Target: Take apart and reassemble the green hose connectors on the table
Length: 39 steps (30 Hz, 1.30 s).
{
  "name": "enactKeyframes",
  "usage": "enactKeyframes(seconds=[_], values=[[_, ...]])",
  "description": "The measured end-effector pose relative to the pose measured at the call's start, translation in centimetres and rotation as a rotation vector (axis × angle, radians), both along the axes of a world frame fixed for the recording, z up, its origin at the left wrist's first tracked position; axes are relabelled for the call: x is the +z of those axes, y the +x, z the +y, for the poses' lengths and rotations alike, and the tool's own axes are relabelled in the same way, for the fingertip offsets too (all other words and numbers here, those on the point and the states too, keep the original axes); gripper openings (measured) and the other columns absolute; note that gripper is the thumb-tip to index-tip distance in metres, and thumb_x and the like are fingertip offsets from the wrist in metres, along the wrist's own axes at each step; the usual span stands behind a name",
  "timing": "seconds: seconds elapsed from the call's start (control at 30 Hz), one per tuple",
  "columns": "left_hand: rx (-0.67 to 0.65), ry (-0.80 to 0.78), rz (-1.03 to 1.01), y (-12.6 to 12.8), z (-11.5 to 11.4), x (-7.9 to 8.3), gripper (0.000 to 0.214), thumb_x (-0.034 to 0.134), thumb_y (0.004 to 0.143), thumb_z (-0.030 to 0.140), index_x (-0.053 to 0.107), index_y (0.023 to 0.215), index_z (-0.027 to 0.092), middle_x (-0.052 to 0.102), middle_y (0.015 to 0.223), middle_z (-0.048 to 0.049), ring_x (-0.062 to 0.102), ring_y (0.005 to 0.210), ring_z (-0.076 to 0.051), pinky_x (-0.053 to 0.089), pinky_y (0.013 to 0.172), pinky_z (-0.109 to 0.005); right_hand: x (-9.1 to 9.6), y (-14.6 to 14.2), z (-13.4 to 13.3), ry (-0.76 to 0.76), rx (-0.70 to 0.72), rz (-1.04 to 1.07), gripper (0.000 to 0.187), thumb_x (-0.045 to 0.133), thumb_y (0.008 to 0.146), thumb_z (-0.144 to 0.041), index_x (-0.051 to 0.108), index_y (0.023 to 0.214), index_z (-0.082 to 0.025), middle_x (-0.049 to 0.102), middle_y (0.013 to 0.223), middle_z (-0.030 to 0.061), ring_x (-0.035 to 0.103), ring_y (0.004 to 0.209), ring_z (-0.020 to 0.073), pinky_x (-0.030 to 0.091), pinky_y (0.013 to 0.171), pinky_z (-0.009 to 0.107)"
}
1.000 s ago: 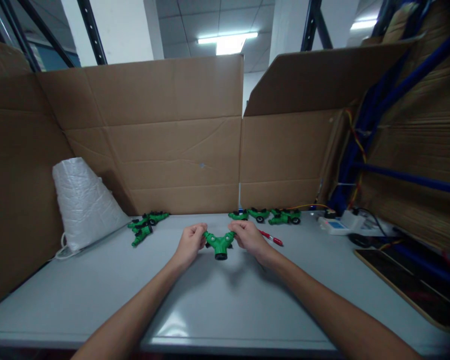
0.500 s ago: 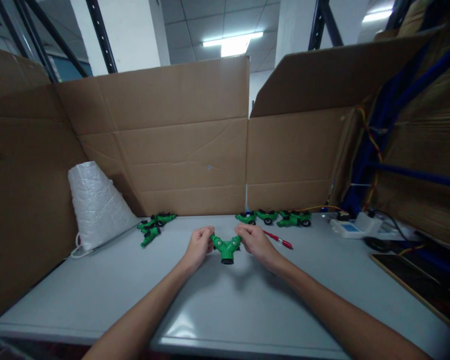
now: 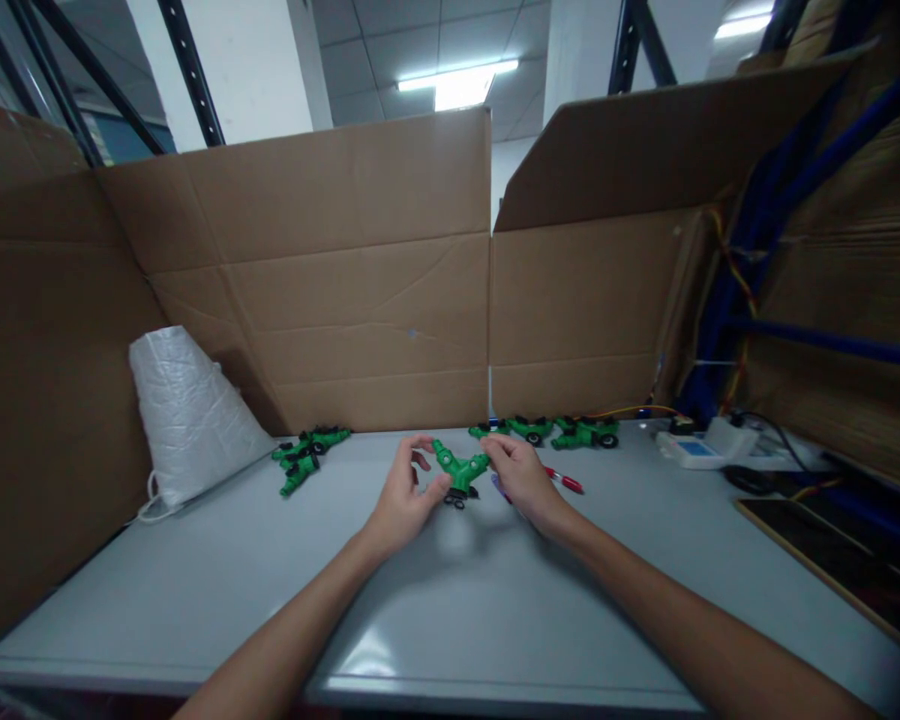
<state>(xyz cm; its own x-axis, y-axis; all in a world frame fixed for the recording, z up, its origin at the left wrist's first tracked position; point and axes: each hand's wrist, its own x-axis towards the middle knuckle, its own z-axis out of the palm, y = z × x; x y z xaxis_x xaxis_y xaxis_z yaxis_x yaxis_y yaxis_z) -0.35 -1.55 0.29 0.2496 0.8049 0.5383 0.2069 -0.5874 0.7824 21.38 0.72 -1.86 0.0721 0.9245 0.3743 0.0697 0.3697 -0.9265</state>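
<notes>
A green Y-shaped hose connector [image 3: 458, 467] with a black ring at its base is held just above the grey table [image 3: 450, 600], tilted. My right hand [image 3: 523, 477] is closed on its right branch. My left hand [image 3: 406, 494] sits at its left, thumb touching the base and fingers loosely spread near the left branch. A small dark piece lies on the table under the connector.
More green connectors lie at the back left [image 3: 306, 456] and back right [image 3: 562, 431]. A red pen [image 3: 564, 481] lies beside my right hand. A white woven bag [image 3: 184, 415] stands left. Cardboard walls [image 3: 390, 300] enclose the back. A white device [image 3: 694, 450] and cables sit right.
The connector has been lifted and tilted, its base swung toward the left. My left hand let go of the left branch and opened its fingers. My right hand kept its grip.
</notes>
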Motion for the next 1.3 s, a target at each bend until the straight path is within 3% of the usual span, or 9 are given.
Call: enactKeyframes(seconds=[0.1,0.17,0.37,0.47,0.6,0.8,1.0,1.17,1.3], values=[[-0.025,0.099,0.145,-0.1,-0.4,-0.1,0.088,0.090,0.076,0.048,0.046,0.147,0.023,0.053,0.142,-0.0157,0.056,0.112,-0.027,0.046,0.091,-0.036,-0.2,0.1,0.3,0.011,-0.031,0.007,0.047,0.059,0.089,-0.064,0.046,0.067,-0.024,0.035,0.060,-0.0053,0.030,0.053,0.0134,0.023,0.048,0.027],[-0.013,0.148,0.190,-0.1,-0.3,-0.2,0.093,0.091,0.074,0.046,0.042,0.151,0.025,0.049,0.148,-0.0165,0.055,0.117,-0.029,0.046,0.094,-0.038,-0.2,0.2,0.4,0.002,-0.032,0.009,0.048,0.059,0.089,-0.065,0.046,0.067,-0.024,0.036,0.060,-0.0053,0.030,0.053,0.0134,0.023,0.047,0.027],[-0.026,0.194,0.202,-0.2,-0.3,0.3,0.083,0.085,0.083,0.041,0.043,0.153,0.028,0.050,0.150,-0.0168,0.054,0.126,-0.032,0.047,0.097,-0.041,-0.4,0.2,0.4,-0.033,0.007,0.040,0.047,0.060,0.090,-0.065,0.047,0.069,-0.024,0.035,0.060,-0.0057,0.028,0.053,0.0133,0.021,0.047,0.027],[-0.059,0.181,0.198,-0.3,-0.6,0.7,0.068,0.083,0.085,0.041,0.052,0.144,0.026,0.051,0.148,-0.0164,0.053,0.129,-0.032,0.046,0.097,-0.039,-0.3,0.2,0.3,-0.001,0.004,0.025,0.049,0.060,0.090,-0.066,0.047,0.069,-0.024,0.036,0.061,-0.0050,0.029,0.055,0.0138,0.022,0.049,0.027],[-0.131,-0.010,0.136,0.0,-0.7,0.3,0.049,0.080,0.087,0.046,0.057,0.122,0.021,0.065,0.117,-0.0108,0.064,0.102,-0.024,0.047,0.081,-0.031,0.0,0.0,0.0,0.078,0.010,-0.077,0.053,0.057,0.093,-0.067,0.045,0.067,-0.023,0.039,0.063,-0.0034,0.035,0.060,0.0150,0.027,0.055,0.028],[-0.351,-0.325,-0.050,0.8,-0.3,-1.1,0.052,0.080,0.086,0.055,0.042,0.101,0.022,0.060,0.076,0.0041,0.057,0.062,-0.011,0.040,0.061,-0.022,0.3,0.0,-0.5,0.154,0.011,-0.192,0.052,0.048,0.100,-0.064,0.039,0.068,-0.024,0.038,0.066,-0.0036,0.036,0.062,0.0153,0.029,0.059,0.028],[-0.517,-0.617,0.068,0.6,-0.5,-0.2,0.062,0.081,0.081,0.062,0.052,0.115,0.019,0.063,0.072,0.0029,0.056,0.053,-0.011,0.041,0.053,-0.022,0.6,-0.3,-2.0,0.215,0.093,-0.369,0.048,0.047,0.104,-0.055,0.041,0.069,-0.023,0.040,0.066,-0.0040,0.040,0.063,0.0147,0.028,0.059,0.028],[-0.591,-0.590,0.216,0.7,-1.1,0.2,0.052,0.077,0.084,0.063,0.063,0.090,0.014,0.061,0.071,0.0001,0.053,0.057,-0.010,0.040,0.054,-0.022,0.8,-0.9,-3.0,0.237,0.098,-0.469,0.046,0.046,0.106,-0.049,0.040,0.069,-0.022,0.037,0.063,-0.0050,0.038,0.059,0.0138,0.027,0.059,0.029],[-0.465,-0.510,0.040,1.1,-0.6,-0.4,0.052,0.069,0.090,0.066,0.061,0.098,0.015,0.059,0.070,0.0020,0.050,0.053,-0.009,0.036,0.050,-0.021,0.9,-0.7,-2.7,0.220,0.020,-0.479,0.044,0.042,0.108,-0.050,0.046,0.075,-0.023,0.045,0.067,-0.0039,0.044,0.062,0.0150,0.030,0.062,0.029]])
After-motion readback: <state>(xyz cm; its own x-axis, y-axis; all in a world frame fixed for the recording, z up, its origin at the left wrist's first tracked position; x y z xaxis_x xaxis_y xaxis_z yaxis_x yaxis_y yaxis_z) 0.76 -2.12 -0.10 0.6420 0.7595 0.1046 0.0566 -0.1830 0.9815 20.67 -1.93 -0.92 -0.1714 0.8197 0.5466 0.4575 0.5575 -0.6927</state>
